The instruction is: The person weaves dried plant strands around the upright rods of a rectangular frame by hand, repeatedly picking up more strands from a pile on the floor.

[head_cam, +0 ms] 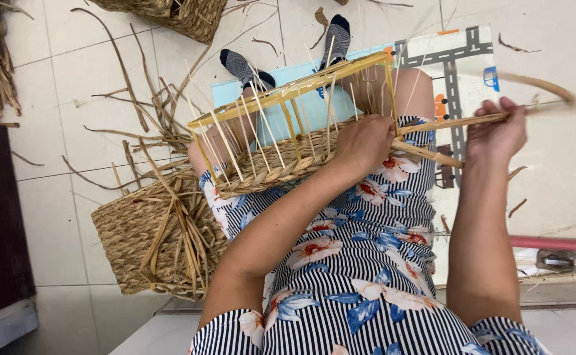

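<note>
Mid-weave, by the look of it: the half-woven basket (281, 141) lies on the person's lap, yellow frame uppermost, thin stakes standing loose above a few finished rows, and the left hand (365, 143) presses flat against its woven wall to steady it. The right hand (496, 135) is closed around a long flat fibre strand (462, 121), drawn out taut to the side (its far end blurs). Next, I judge, that strand must be threaded between stakes and pulled snug.
</note>
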